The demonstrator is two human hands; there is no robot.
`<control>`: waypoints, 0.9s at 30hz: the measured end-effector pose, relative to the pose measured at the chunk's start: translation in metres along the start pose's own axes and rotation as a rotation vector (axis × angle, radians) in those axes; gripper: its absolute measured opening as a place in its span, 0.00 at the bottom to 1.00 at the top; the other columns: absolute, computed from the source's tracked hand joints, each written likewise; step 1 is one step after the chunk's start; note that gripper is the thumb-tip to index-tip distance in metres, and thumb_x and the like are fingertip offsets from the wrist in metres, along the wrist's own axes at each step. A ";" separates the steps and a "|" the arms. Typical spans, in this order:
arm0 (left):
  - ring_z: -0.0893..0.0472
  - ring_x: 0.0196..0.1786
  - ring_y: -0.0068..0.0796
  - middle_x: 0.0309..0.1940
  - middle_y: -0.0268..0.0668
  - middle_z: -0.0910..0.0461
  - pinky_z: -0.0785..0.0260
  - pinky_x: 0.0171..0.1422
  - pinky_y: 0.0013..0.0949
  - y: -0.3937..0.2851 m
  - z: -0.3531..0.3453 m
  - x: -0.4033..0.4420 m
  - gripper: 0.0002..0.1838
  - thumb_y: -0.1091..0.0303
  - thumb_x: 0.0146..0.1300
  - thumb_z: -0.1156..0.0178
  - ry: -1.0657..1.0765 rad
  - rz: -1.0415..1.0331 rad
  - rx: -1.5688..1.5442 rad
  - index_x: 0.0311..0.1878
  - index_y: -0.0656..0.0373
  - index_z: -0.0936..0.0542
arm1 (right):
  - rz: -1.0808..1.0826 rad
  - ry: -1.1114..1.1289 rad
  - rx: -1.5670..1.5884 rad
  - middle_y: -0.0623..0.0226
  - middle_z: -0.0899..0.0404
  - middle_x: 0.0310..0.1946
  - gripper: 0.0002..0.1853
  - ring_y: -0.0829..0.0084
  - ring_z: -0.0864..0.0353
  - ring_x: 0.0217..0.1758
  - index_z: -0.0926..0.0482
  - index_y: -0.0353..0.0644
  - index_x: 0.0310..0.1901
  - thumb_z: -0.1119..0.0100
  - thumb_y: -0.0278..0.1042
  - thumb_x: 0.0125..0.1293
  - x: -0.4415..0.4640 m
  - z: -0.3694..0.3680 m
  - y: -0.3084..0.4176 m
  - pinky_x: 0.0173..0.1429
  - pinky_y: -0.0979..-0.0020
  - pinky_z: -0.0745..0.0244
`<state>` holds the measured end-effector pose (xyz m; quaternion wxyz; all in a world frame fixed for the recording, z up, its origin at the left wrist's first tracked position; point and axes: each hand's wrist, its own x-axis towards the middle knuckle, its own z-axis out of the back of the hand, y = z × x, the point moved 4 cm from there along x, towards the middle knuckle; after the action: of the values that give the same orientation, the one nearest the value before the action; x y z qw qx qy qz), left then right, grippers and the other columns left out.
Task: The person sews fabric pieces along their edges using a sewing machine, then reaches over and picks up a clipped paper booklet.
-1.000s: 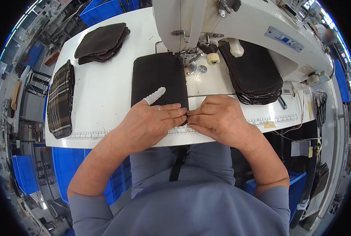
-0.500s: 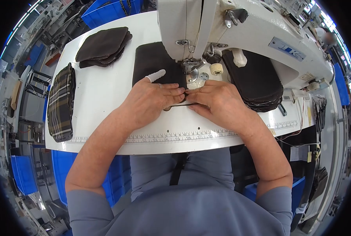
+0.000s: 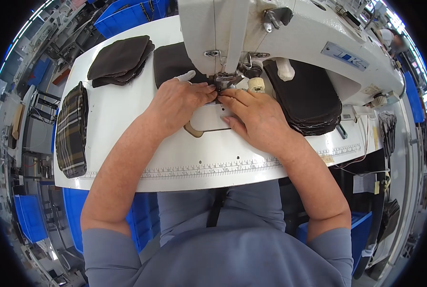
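A dark fabric piece [image 3: 171, 61] lies flat on the white table, its right edge under the needle area of the sewing machine [image 3: 223, 79]. On its near part rests my left hand [image 3: 182, 98], fingers together and pointing right, a white cover on one finger. Close to the presser foot, my right hand [image 3: 255, 112] has its fingertips at the fabric's near right corner, thumb apart on the table. The fingertips of both hands nearly meet, and they hide that corner.
Dark fabric pieces [image 3: 120, 58] and a folded plaid piece [image 3: 72, 131] lie at the left. Right of the needle is a thick dark stack [image 3: 309, 98]. A ruler strip [image 3: 213, 170] runs along the front edge. A blue bin [image 3: 129, 18] stands behind; a person [image 3: 390, 40] is far right.
The dark fabric has moved away from me, further under the machine. Both hands have moved forward with it, uncovering the ruler and a table slot.
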<state>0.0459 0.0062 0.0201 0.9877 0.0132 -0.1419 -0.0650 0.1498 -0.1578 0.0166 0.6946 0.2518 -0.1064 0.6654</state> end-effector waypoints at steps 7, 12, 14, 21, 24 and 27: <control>0.10 0.50 0.39 0.54 0.44 0.11 0.19 0.50 0.39 -0.027 0.006 0.011 0.20 0.74 0.65 0.44 0.025 0.116 0.093 0.58 0.61 0.13 | 0.007 -0.014 -0.028 0.66 0.16 0.54 0.20 0.62 0.18 0.52 0.15 0.40 0.57 0.33 0.39 0.66 -0.003 0.000 -0.001 0.53 0.60 0.19; 0.12 0.40 0.48 0.47 0.48 0.11 0.20 0.46 0.45 -0.049 0.006 0.016 0.21 0.74 0.61 0.43 0.173 0.235 0.214 0.57 0.67 0.16 | 0.020 -0.046 0.015 0.66 0.16 0.54 0.19 0.61 0.18 0.51 0.15 0.40 0.56 0.32 0.37 0.65 -0.005 0.001 -0.002 0.54 0.60 0.19; 0.12 0.39 0.48 0.47 0.47 0.11 0.20 0.45 0.46 -0.050 0.016 0.019 0.22 0.73 0.60 0.42 0.185 0.226 0.216 0.57 0.64 0.15 | 0.024 -0.048 0.014 0.65 0.15 0.54 0.19 0.61 0.18 0.51 0.15 0.40 0.55 0.32 0.36 0.65 -0.005 0.002 -0.002 0.54 0.60 0.19; 0.15 0.59 0.49 0.62 0.46 0.16 0.24 0.61 0.46 -0.003 0.008 -0.005 0.24 0.59 0.66 0.37 -0.096 0.087 -0.133 0.64 0.58 0.17 | 0.044 -0.094 0.016 0.65 0.16 0.51 0.16 0.61 0.18 0.49 0.13 0.40 0.52 0.32 0.36 0.64 -0.007 0.000 -0.002 0.53 0.60 0.19; 0.20 0.67 0.49 0.69 0.46 0.21 0.27 0.69 0.46 -0.008 0.008 -0.012 0.26 0.56 0.68 0.36 -0.065 0.203 -0.375 0.66 0.58 0.18 | 0.065 -0.094 0.042 0.66 0.16 0.48 0.15 0.61 0.17 0.49 0.13 0.41 0.50 0.31 0.36 0.63 -0.008 0.004 0.000 0.51 0.59 0.19; 0.21 0.70 0.49 0.71 0.45 0.23 0.28 0.72 0.46 -0.024 0.017 -0.012 0.29 0.53 0.70 0.37 0.096 0.342 -0.253 0.69 0.58 0.21 | 0.061 -0.110 0.054 0.66 0.17 0.44 0.12 0.61 0.16 0.48 0.11 0.44 0.47 0.30 0.36 0.63 -0.009 0.005 0.000 0.50 0.59 0.20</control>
<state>0.0269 -0.0160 0.0325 0.9837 -0.1323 -0.0856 0.0870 0.1494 -0.1684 0.0161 0.6602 0.3034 -0.1341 0.6739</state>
